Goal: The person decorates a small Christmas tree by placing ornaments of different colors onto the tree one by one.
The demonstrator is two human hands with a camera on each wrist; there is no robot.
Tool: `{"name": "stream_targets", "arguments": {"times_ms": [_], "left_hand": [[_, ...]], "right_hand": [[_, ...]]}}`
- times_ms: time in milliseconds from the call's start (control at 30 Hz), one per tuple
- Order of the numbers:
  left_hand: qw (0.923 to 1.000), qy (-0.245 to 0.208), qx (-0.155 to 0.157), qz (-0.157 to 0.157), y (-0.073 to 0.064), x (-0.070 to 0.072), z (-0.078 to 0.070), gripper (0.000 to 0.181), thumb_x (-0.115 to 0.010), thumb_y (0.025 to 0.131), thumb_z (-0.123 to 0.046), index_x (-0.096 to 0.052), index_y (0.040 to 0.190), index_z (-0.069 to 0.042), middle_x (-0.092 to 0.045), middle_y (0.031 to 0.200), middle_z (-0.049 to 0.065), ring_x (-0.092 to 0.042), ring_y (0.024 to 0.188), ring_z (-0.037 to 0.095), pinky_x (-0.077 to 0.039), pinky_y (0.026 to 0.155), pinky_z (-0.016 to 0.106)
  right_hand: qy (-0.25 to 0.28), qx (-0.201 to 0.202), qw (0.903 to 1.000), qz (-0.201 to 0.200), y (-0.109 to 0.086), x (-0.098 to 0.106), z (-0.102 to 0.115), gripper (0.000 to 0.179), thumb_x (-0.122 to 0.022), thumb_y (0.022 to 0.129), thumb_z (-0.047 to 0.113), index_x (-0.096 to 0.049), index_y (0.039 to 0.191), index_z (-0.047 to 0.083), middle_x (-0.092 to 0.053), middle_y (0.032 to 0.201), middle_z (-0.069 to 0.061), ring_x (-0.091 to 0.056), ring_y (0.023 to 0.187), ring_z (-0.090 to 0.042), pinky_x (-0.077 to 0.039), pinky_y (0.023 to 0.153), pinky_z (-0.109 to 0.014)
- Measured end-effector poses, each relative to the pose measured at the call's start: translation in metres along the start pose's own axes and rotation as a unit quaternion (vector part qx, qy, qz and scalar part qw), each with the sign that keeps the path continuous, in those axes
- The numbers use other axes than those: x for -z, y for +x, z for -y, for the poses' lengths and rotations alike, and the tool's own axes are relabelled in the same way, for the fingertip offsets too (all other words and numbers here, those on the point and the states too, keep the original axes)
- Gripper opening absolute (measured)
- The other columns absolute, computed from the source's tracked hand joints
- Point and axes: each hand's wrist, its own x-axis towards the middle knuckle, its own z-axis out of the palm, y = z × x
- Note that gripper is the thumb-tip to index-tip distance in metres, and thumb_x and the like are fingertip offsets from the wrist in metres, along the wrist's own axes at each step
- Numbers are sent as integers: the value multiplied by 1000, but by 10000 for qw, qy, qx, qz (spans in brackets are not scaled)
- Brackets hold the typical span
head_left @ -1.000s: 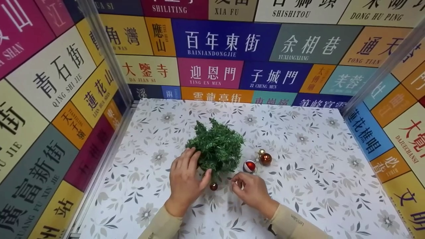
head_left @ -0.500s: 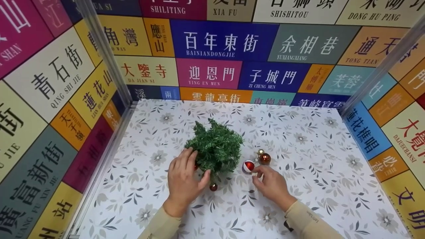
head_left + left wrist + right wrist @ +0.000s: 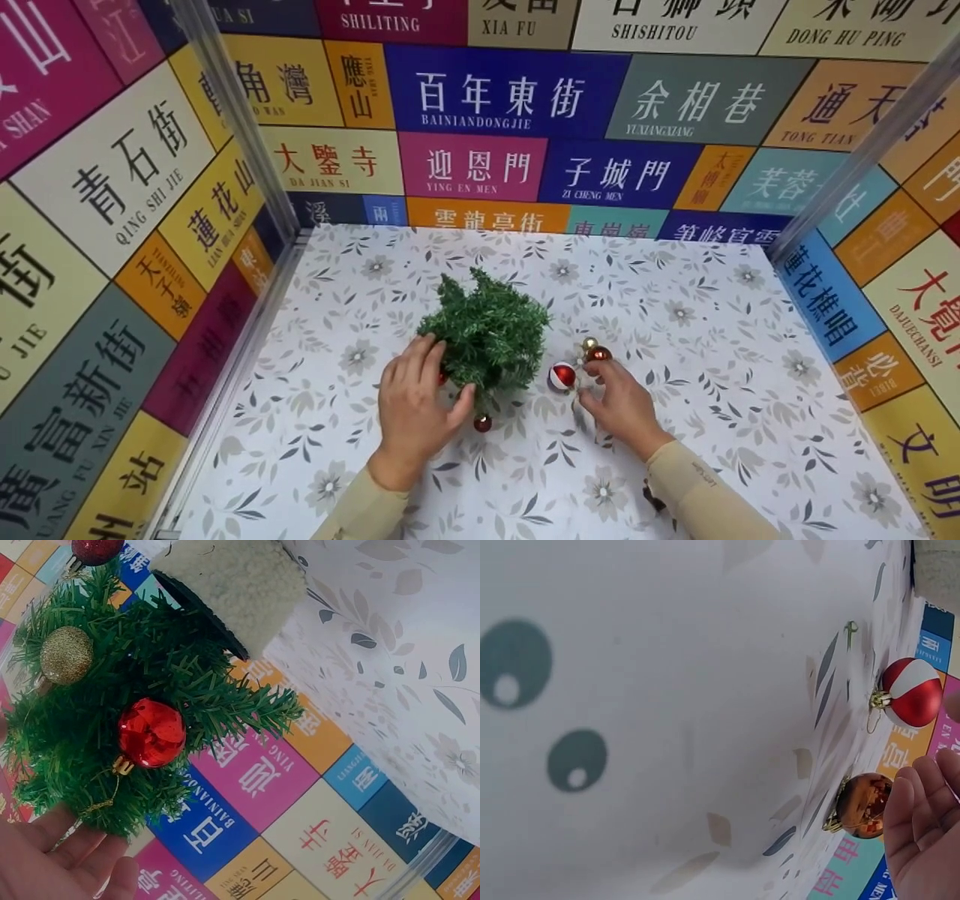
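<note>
A small artificial Christmas tree point(image 3: 491, 326) stands mid-table. My left hand point(image 3: 414, 405) touches its left branches with loosely extended fingers. The left wrist view shows a shiny red bauble point(image 3: 152, 733) and a gold glitter bauble point(image 3: 66, 655) hanging in the foliage, above fingertips that meet the lower needles. To the right of the tree, my right hand point(image 3: 621, 405) reaches in among loose baubles, thumb and forefinger apart. Its fingertips are right at a copper-brown bauble point(image 3: 864, 805). Close by lies a red-and-white bauble point(image 3: 911, 692).
A small gold bauble point(image 3: 590, 343) lies behind the brown one. Another small dark-red bauble point(image 3: 482, 423) shows at the tree's near side. The floral tablecloth point(image 3: 360, 465) runs up to sign-covered walls point(image 3: 510, 90) at back and sides.
My right hand has moved right, from beside the tree to the loose baubles, then a little farther forward to the brown one. My left hand has stayed at the tree.
</note>
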Motion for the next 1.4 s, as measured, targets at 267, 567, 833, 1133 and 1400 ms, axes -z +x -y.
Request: {"name": "stream_targets", "arguments": {"times_ms": [267, 567, 833, 1133, 1400], "left_hand": [[10000, 9, -8, 79, 0, 0, 0, 64, -67, 83, -47, -64, 126, 1, -58, 134, 17, -54, 123, 33, -43, 98, 51], [10000, -21, -21, 86, 1, 1, 0, 64, -68, 83, -47, -64, 126, 1, -58, 135, 17, -55, 122, 34, -43, 97, 51], [9999, 46, -70, 116, 1, 0, 3, 65, -68, 83, -47, -63, 127, 1, -57, 135, 18, -55, 122, 34, -43, 98, 50], [9995, -25, -44, 317, 0, 3, 6, 65, -68, 84, -46, -62, 130, 0, -56, 137, 17, -53, 124, 33, -42, 100, 49], [9988, -227, -60, 435, 0, 5, 14, 66, -69, 85, -46, -61, 131, -1, -55, 138, 17, -53, 124, 33, -41, 101, 50]], "right_hand": [[-38, 317, 9994, 109, 4, -4, -2, 40, -76, 85, 26, -64, 121, 14, -64, 109, -4, -64, 98, -26, -53, 75, -46], [-52, 500, 9982, 336, 13, -11, -3, 50, -78, 84, 28, -62, 130, 16, -61, 121, -3, -63, 103, -23, -53, 81, -46], [-74, 691, 9967, 414, 15, -20, -3, 52, -78, 85, 30, -61, 133, 16, -59, 128, -4, -62, 108, -26, -53, 84, -48], [16, 477, 9976, 499, 16, -23, -3, 52, -78, 86, 34, -61, 132, 17, -60, 125, 0, -62, 108, -24, -51, 89, -47], [-10, 302, 9976, 616, 17, -22, -4, 52, -74, 89, 38, -60, 134, 18, -60, 127, -2, -62, 108, -25, -50, 91, -48]]}}
